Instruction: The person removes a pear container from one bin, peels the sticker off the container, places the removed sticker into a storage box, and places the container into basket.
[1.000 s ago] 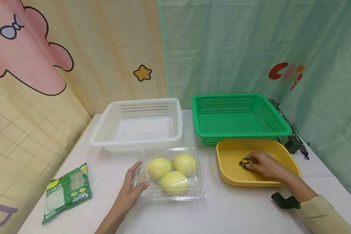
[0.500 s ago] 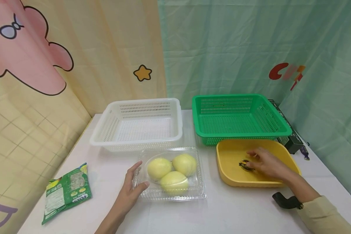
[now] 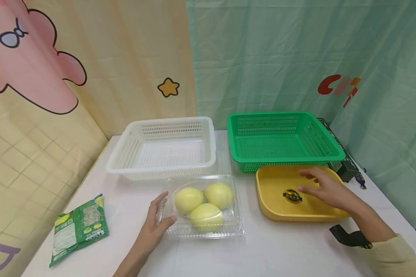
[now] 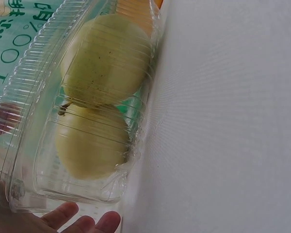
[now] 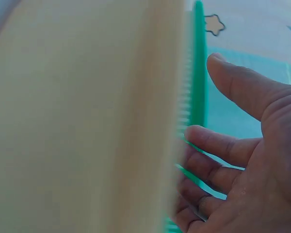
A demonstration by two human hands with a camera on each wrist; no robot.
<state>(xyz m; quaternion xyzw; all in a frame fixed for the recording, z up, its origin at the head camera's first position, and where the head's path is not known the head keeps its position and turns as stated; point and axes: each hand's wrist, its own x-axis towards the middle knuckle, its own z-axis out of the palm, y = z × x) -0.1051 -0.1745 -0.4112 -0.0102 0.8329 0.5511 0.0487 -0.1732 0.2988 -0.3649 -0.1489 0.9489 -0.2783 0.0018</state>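
While your left hand (image 3: 155,225) is cupping the near-left corner of the clear clamshell box (image 3: 203,206) of three pale yellow fruits, steadying it on the table, your right hand (image 3: 327,189) is hovering with fingers spread and empty over the yellow tray (image 3: 267,200), the round sticker (image 3: 292,196) lying just beside its fingertips.

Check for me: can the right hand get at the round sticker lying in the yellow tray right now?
Probably yes. The right hand hovers open just above the yellow tray, and the sticker lies uncovered beside its fingertips, nothing between.
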